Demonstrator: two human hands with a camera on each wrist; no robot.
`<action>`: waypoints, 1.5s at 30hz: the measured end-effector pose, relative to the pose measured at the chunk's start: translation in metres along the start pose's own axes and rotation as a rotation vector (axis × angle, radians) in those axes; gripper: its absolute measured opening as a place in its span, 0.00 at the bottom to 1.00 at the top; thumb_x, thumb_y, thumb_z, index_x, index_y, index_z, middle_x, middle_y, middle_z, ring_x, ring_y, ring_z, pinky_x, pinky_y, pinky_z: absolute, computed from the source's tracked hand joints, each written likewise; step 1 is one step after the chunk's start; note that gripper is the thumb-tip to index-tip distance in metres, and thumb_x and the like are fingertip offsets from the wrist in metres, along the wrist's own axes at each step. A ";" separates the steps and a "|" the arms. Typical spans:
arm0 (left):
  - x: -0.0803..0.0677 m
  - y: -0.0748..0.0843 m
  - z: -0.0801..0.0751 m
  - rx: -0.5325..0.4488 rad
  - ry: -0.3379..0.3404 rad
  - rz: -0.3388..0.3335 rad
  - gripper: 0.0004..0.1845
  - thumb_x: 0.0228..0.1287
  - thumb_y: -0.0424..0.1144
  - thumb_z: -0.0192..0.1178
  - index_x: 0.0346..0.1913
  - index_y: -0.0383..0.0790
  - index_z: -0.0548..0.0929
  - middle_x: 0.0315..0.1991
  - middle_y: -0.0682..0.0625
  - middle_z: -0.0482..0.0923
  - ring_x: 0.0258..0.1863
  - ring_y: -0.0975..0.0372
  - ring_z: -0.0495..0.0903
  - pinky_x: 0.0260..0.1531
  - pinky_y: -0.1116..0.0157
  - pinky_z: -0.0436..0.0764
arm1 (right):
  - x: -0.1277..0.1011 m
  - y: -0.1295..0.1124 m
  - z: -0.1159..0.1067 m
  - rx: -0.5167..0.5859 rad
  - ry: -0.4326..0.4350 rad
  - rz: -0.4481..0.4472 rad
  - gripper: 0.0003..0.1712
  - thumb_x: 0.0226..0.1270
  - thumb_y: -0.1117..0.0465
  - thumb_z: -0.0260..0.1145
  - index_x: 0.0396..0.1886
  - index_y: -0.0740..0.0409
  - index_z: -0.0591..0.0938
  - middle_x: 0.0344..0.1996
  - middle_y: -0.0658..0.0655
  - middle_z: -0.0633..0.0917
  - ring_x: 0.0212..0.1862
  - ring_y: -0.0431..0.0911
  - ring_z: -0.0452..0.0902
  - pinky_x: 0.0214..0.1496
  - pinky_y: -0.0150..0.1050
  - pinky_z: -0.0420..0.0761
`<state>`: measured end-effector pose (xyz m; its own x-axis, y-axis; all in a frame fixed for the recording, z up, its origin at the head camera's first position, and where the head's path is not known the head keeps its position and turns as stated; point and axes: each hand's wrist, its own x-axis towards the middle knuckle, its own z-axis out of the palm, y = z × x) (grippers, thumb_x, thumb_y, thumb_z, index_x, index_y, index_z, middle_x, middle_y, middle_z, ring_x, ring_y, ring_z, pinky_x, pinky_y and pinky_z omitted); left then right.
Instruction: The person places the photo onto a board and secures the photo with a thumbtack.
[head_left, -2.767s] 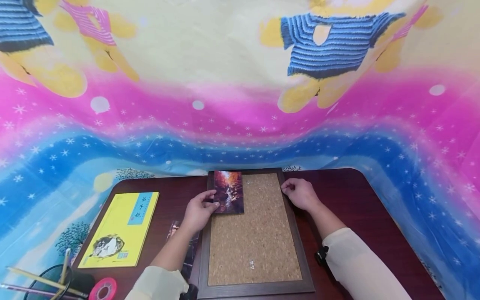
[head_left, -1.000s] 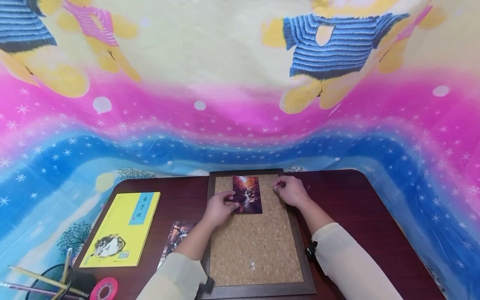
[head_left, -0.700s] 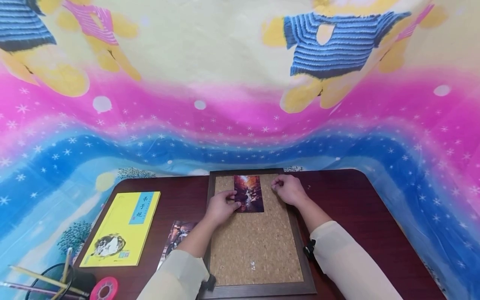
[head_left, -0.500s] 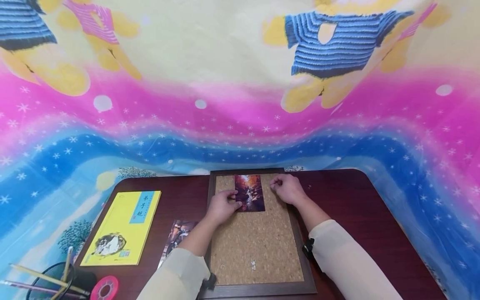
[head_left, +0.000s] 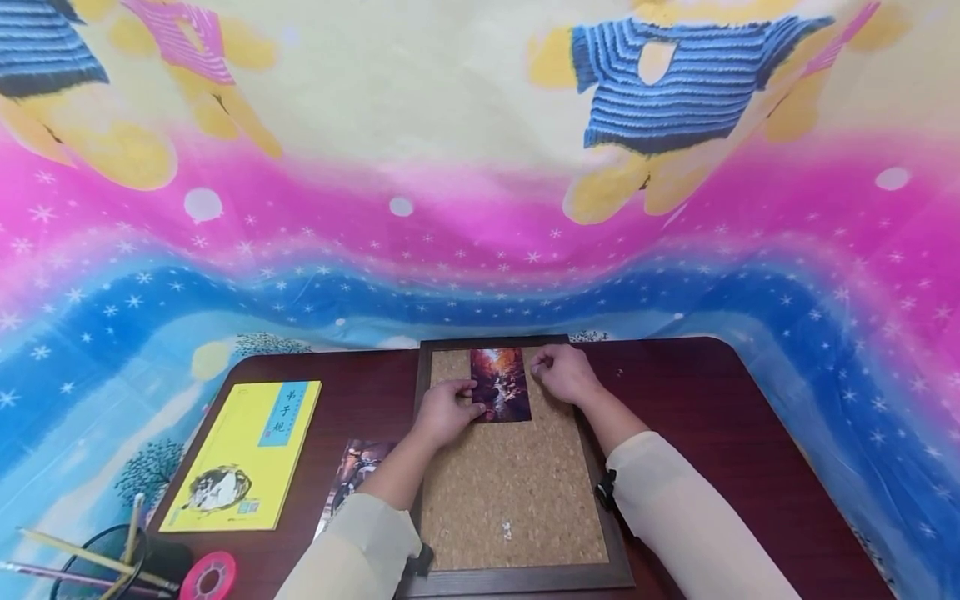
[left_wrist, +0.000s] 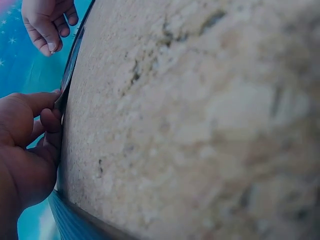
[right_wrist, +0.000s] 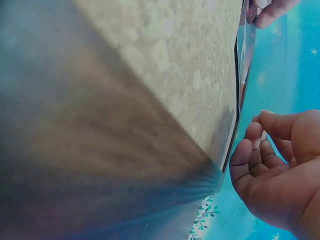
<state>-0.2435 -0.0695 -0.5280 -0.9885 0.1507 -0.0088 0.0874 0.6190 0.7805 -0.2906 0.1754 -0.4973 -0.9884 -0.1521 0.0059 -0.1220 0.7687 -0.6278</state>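
My left hand point(head_left: 446, 412) pinches the lower left edge of a photo print point(head_left: 502, 385) showing an autumn stream. The print lies over the upper middle of a framed cork board point(head_left: 513, 479). Seen from the left wrist, thumb and finger grip the edge of the print point(left_wrist: 63, 97), which bows slightly off the cork. My right hand point(head_left: 566, 375) hovers just right of the print's upper right side, thumb and forefinger together. A tiny pale pin point(right_wrist: 261, 113) shows at these fingertips in the right wrist view; its exact shape is too small to tell.
Small clear bits point(head_left: 507, 530) sit low on the cork, and another point(head_left: 619, 372) lies on the dark table point(head_left: 697, 450). A second photo point(head_left: 352, 475) is partly under the left forearm. At left are a yellow book point(head_left: 243, 454), pencil cup point(head_left: 161, 558) and red tape roll point(head_left: 208, 575).
The left hand has moved the print rightward from the board's upper left corner to its upper middle, then held still. The right hand has come in leftward from the frame toward the print.
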 end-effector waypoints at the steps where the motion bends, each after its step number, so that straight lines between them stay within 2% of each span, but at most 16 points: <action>1: 0.000 -0.001 0.000 0.001 0.000 -0.001 0.24 0.57 0.42 0.70 0.57 0.40 0.81 0.44 0.50 0.81 0.36 0.65 0.81 0.39 0.62 0.80 | 0.001 -0.001 0.001 0.000 -0.003 0.000 0.04 0.65 0.60 0.65 0.37 0.51 0.85 0.32 0.49 0.83 0.36 0.45 0.78 0.41 0.42 0.77; 6: -0.001 -0.002 0.000 0.014 0.005 -0.001 0.24 0.56 0.43 0.70 0.56 0.40 0.82 0.45 0.48 0.80 0.39 0.63 0.81 0.42 0.61 0.80 | 0.004 -0.006 0.004 0.007 -0.018 0.017 0.05 0.65 0.59 0.64 0.38 0.51 0.85 0.33 0.49 0.84 0.38 0.45 0.78 0.43 0.42 0.78; 14: -0.002 -0.001 -0.001 0.114 0.029 0.008 0.25 0.55 0.44 0.70 0.56 0.41 0.82 0.39 0.48 0.77 0.34 0.62 0.75 0.37 0.61 0.76 | 0.012 -0.011 0.007 0.034 -0.009 0.015 0.05 0.65 0.58 0.65 0.37 0.50 0.86 0.34 0.49 0.84 0.39 0.46 0.79 0.45 0.43 0.79; 30: -0.001 -0.004 0.003 0.085 0.042 -0.007 0.24 0.55 0.44 0.70 0.56 0.42 0.83 0.38 0.49 0.75 0.33 0.63 0.74 0.36 0.62 0.76 | 0.030 -0.023 0.014 0.096 -0.073 0.052 0.07 0.67 0.56 0.63 0.41 0.48 0.84 0.36 0.49 0.83 0.41 0.46 0.78 0.45 0.43 0.77; 45: -0.001 -0.002 0.001 0.092 0.053 -0.020 0.25 0.55 0.44 0.70 0.57 0.44 0.83 0.37 0.50 0.75 0.33 0.63 0.74 0.36 0.63 0.76 | 0.041 -0.026 0.024 0.080 -0.097 0.052 0.08 0.69 0.56 0.61 0.42 0.49 0.85 0.33 0.50 0.82 0.37 0.46 0.77 0.40 0.42 0.76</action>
<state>-0.2429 -0.0699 -0.5305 -0.9951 0.0980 0.0110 0.0759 0.6904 0.7195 -0.3254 0.1339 -0.4997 -0.9793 -0.1756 -0.1012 -0.0593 0.7260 -0.6851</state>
